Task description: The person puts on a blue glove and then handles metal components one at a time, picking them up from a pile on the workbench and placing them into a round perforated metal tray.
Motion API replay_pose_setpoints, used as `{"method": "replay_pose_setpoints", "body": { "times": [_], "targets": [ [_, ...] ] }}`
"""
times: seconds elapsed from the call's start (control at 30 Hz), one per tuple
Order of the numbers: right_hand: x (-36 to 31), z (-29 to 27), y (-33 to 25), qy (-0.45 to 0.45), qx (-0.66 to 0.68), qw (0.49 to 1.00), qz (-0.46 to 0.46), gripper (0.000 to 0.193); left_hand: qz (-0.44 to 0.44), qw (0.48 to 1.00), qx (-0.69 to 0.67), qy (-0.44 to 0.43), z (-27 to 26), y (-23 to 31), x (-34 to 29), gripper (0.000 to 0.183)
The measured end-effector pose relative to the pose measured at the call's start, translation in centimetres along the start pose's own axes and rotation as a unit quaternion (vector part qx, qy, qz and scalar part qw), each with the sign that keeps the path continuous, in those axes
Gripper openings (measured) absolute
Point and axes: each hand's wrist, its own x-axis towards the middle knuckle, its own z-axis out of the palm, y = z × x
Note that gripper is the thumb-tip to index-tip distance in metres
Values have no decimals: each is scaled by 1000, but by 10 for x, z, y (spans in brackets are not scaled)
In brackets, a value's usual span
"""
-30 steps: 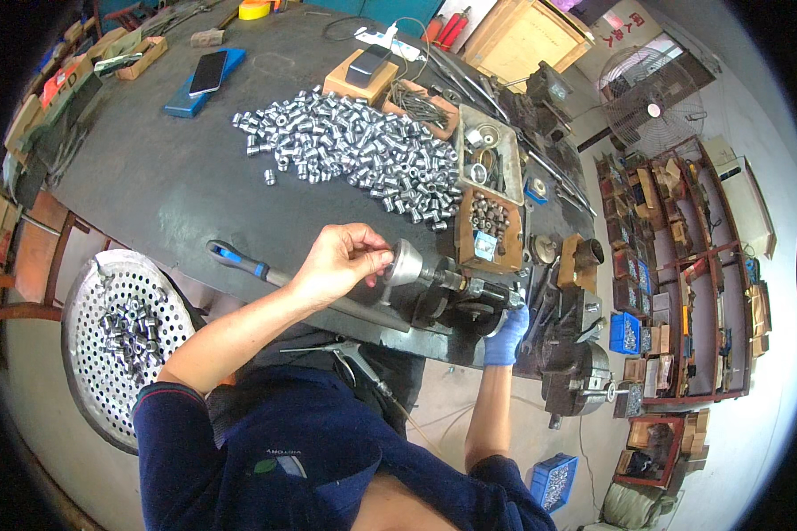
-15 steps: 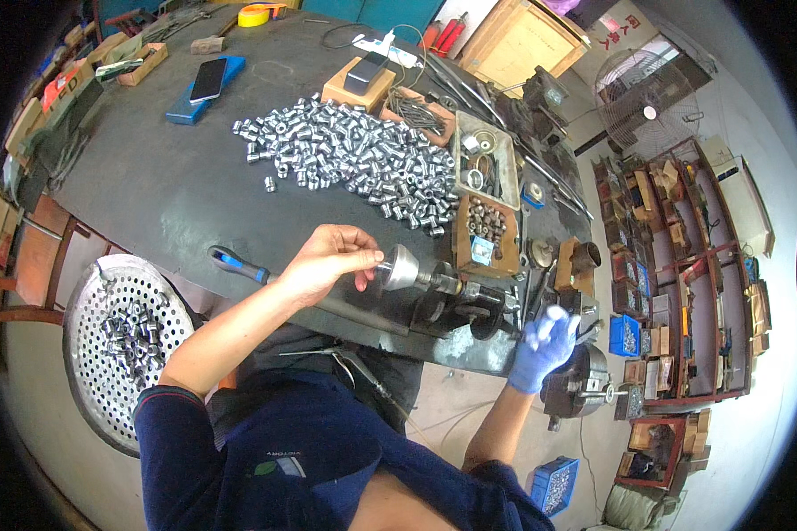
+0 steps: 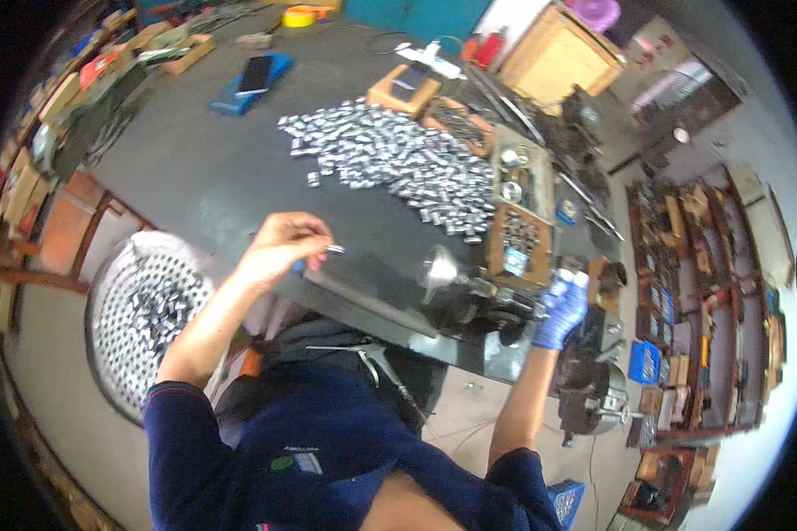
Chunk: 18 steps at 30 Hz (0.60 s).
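Observation:
Between the thumb and fingers of my bare left hand (image 3: 283,248) is a small shiny metal fitting (image 3: 335,250), held over the near edge of the dark table. To its right, apart from it, the silver cone-shaped chuck (image 3: 439,274) of a bench spindle (image 3: 483,303) points toward that hand. My right hand (image 3: 562,310), in a blue glove with whitish fingertips, is at the far right end of the spindle; blur hides how its fingers are set. A large heap of similar metal fittings (image 3: 398,164) covers the table beyond. More fittings (image 3: 164,310) lie on a round perforated metal seat (image 3: 115,354) at left.
Right of the heap stand a wooden box of small parts (image 3: 520,248) and a light tray (image 3: 524,164). A phone (image 3: 255,75) lies on a blue case further back. A bench vise (image 3: 589,389) juts out below my right hand. Shelves (image 3: 708,310) line the right wall.
My left hand has drawn back leftward from the chuck, now with a fitting in its fingers. My right hand has moved up toward the spindle's end. The whole view has shifted.

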Motion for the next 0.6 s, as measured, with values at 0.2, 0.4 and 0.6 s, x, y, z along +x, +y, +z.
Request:
{"method": "replay_pose_setpoints", "body": {
  "times": [0.2,0.4,0.6],
  "targets": [
    [-60,27,-44,-101,96,987,-86,36,-19,881,355,311,-157,-31,-130,13],
    [-109,-7,-34,-59,74,995,-37,44,-200,607,635,434,-218,-62,-240,24],
    [-103,-25,18,61,122,986,95,33,-102,642,640,410,-200,-28,-170,19]
  ]
}}
